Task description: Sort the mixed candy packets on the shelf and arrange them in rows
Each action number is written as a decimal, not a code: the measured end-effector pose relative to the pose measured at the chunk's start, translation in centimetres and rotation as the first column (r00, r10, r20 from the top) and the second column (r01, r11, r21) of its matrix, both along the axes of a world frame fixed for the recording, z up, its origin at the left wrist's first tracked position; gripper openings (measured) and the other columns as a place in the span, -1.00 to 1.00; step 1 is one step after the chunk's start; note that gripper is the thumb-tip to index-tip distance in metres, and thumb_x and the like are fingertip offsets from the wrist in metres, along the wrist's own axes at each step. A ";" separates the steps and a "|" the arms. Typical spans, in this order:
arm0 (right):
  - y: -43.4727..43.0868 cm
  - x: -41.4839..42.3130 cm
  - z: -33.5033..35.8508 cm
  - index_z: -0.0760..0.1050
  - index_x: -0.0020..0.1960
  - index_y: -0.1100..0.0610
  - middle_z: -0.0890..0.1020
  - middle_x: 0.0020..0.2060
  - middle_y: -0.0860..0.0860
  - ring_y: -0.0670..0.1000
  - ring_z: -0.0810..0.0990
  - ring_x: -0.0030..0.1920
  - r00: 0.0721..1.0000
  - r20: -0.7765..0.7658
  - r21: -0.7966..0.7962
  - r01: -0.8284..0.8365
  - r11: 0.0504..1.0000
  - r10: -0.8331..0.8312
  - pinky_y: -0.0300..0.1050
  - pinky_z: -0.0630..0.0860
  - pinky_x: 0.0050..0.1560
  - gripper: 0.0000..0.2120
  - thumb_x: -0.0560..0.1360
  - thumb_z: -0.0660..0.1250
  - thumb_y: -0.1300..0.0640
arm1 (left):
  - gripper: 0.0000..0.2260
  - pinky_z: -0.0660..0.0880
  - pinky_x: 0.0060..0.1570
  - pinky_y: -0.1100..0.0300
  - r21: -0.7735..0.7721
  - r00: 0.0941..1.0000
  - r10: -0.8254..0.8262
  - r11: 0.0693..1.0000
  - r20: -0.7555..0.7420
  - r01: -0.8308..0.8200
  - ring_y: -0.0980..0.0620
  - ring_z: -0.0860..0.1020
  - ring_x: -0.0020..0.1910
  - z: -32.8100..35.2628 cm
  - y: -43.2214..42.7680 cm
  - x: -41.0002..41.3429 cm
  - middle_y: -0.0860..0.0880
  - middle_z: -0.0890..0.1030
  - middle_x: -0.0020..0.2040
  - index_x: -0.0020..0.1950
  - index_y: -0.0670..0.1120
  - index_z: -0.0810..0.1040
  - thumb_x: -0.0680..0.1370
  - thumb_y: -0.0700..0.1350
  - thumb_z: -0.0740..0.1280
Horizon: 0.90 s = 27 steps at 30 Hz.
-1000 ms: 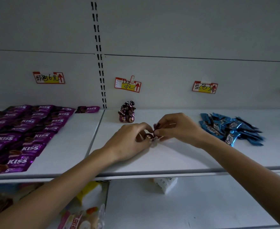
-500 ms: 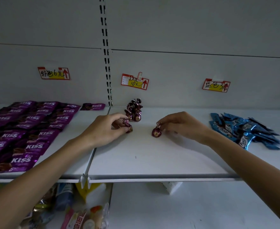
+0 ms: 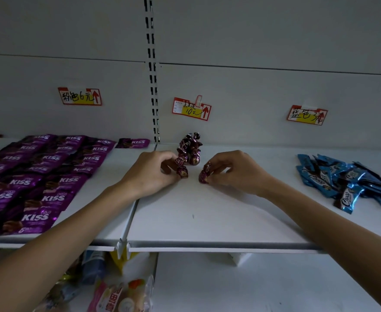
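Note:
A small cluster of maroon foil-wrapped candies [image 3: 190, 148] stands at the back of the white shelf [image 3: 207, 221], under the middle price tag. My left hand [image 3: 153, 174] pinches one maroon candy [image 3: 181, 170] just in front of the cluster. My right hand [image 3: 234, 171] pinches another maroon candy [image 3: 204, 174] a little to the right, resting on the shelf. Purple KISS packets [image 3: 38, 174] lie in rows on the left shelf section. Blue Choco packets [image 3: 347, 181] lie in a loose pile on the right.
Three red-and-yellow price tags [image 3: 191, 108] hang on the back wall. A slotted upright [image 3: 152, 70] divides the two shelf sections. Below the shelf's front edge lie mixed snack bags [image 3: 122, 296] and a white box [image 3: 239, 258].
My hands, together at mid-shelf a second ago, have split, each with one maroon candy. They have carried them back toward the cluster, the left one reaching it.

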State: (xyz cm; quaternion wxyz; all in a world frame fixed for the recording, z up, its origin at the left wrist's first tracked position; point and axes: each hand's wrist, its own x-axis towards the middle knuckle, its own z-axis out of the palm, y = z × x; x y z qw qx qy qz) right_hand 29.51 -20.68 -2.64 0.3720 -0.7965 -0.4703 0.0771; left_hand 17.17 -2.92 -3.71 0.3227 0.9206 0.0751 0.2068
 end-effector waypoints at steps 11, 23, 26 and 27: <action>2.1 0.2 -0.1 0.60 -0.11 0.11 0.61 -0.27 -0.09 -0.08 0.49 -0.28 0.993 0.094 0.001 0.067 0.998 -0.066 -0.22 0.43 -0.14 -0.89 0.37 0.45 0.18 | -0.84 0.42 -0.24 0.44 0.030 0.999 0.008 0.999 0.041 -0.009 0.24 0.56 -0.22 -0.1 0.6 1.3 0.11 0.62 -0.22 -0.14 0.04 0.59 0.38 -0.19 0.48; 3.0 0.4 -0.3 0.56 -0.16 0.07 0.56 -0.33 -0.18 -0.22 0.47 -0.34 0.992 0.076 0.016 0.095 0.995 -0.096 -0.45 0.34 -0.29 -0.91 0.38 0.44 0.21 | -0.81 0.35 -0.27 0.53 -0.013 0.999 0.029 1.000 0.035 -0.029 0.29 0.52 -0.23 -0.3 0.9 1.7 0.14 0.60 -0.22 -0.13 0.02 0.58 0.37 -0.22 0.49; 3.0 0.4 -0.5 0.57 -0.13 0.10 0.56 -0.33 -0.17 -0.22 0.47 -0.34 0.992 0.073 0.019 0.103 0.994 -0.104 -0.44 0.35 -0.29 -0.91 0.38 0.44 0.19 | -0.80 0.35 -0.26 0.54 -0.005 0.999 0.037 0.999 0.033 -0.036 0.30 0.52 -0.22 -0.3 0.8 1.7 0.14 0.59 -0.21 -0.10 0.01 0.59 0.37 -0.23 0.48; 2.9 0.3 -0.5 0.57 -0.12 0.09 0.57 -0.32 -0.15 -0.21 0.47 -0.34 0.992 0.071 0.020 0.101 0.995 -0.102 -0.44 0.35 -0.29 -0.90 0.38 0.45 0.18 | -0.80 0.34 -0.26 0.56 -0.005 0.998 0.044 0.999 0.033 -0.044 0.31 0.51 -0.22 -0.4 0.8 1.7 0.14 0.59 -0.21 -0.08 0.00 0.59 0.37 -0.24 0.47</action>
